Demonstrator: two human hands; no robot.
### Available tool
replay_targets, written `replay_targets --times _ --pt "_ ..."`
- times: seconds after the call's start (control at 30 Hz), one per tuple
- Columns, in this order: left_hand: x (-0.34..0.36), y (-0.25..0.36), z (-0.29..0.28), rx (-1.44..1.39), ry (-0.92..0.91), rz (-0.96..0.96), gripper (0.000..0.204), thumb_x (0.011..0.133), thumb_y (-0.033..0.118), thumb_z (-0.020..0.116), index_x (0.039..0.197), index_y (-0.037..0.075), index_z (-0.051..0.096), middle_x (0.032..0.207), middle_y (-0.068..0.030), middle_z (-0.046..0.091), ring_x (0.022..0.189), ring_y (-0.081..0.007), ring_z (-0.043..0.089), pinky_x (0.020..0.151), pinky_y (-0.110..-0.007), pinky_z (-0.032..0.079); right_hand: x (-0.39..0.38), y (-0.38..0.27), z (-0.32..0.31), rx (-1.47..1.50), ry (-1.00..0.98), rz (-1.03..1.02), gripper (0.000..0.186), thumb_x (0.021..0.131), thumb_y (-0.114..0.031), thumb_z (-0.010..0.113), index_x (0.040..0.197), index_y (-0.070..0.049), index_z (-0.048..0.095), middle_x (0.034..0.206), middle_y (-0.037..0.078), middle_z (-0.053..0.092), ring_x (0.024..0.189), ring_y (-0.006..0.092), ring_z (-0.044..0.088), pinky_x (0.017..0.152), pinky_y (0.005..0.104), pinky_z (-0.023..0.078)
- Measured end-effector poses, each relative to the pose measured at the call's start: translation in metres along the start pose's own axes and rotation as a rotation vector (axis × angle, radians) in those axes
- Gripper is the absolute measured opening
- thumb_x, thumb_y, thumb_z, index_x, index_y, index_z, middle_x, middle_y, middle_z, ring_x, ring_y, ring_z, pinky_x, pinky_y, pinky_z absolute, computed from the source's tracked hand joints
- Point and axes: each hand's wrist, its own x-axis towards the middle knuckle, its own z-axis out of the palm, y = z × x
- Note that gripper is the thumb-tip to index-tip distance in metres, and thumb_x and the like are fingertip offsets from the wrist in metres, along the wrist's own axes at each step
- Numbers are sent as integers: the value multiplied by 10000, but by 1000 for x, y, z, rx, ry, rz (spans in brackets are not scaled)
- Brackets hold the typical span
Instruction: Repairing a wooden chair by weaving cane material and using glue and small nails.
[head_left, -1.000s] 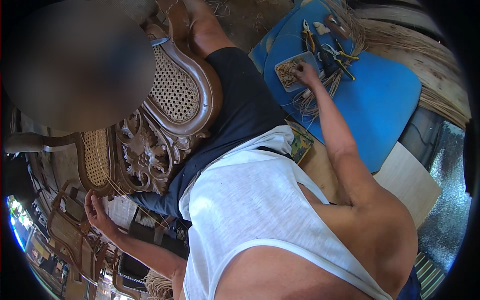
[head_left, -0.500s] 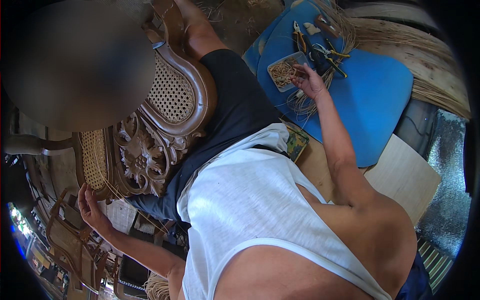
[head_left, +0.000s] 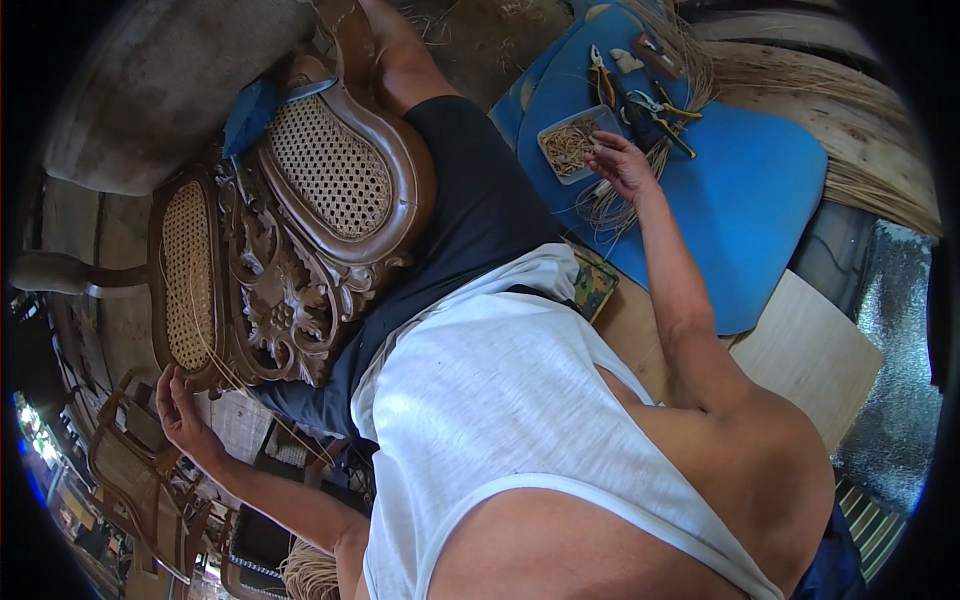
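A carved dark wooden chair piece [head_left: 290,310] with woven cane panels lies over my lap on the left. My left hand [head_left: 187,415] rests by the lower edge of the narrow cane panel [head_left: 188,270], fingers stretched and slightly bent. Thin cane strands [head_left: 230,375] trail from that panel past the hand. My right hand [head_left: 625,167] hovers at the right side of a small clear tub [head_left: 548,135] of short wooden pegs [head_left: 568,146]. Its fingers are curled in toward the thumb; whatever lies between the tips is too small to name.
On the blue board [head_left: 750,190] lie pliers [head_left: 602,75], other yellow-and-black tools [head_left: 665,118] and bundled cane strands [head_left: 610,205]. A blue thing [head_left: 250,118] sits on the chair's far side. Another wooden chair [head_left: 140,470] stands at lower left.
My right hand has shifted slightly right and down beside the tub. My left hand stays almost still. The chair's far side, blurred over before, now shows.
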Motion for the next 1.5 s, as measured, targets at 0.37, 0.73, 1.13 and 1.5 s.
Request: replay_targets --times 0.37,0.73,1.13,1.5 --pt "0 6 6 2 21 -13 317 1049 192 580 1283 -19 614 1236 -131 662 1173 -200 635 1009 -332 516 0 -7 3 16 19 -4 337 947 -26 658 1272 20 579 1023 143 684 929 273 736 778 333 643" --pt "-3 4 4 -5 24 -10 338 1044 216 592 1280 -26 613 1224 -141 662 1178 -214 632 1021 -351 506 5 -10 6 25 69 -5 309 946 -2 629 1250 28 585 1004 162 696 931 277 732 809 358 635" --pt "-19 46 32 167 -18 146 314 986 64 649 1285 -24 613 1261 -128 656 1161 -187 626 1007 -334 496 -35 -41 61 32 -169 -46 259 933 -6 655 1192 -14 642 1008 106 701 886 218 728 767 315 615" --pt "-45 106 217 -197 -564 373 658 734 142 902 1320 41 618 1230 -80 682 1138 -176 630 995 -355 493 -145 -59 299 -79 -877 -17 364 905 -15 682 1256 -35 589 920 34 678 853 161 691 802 292 572"
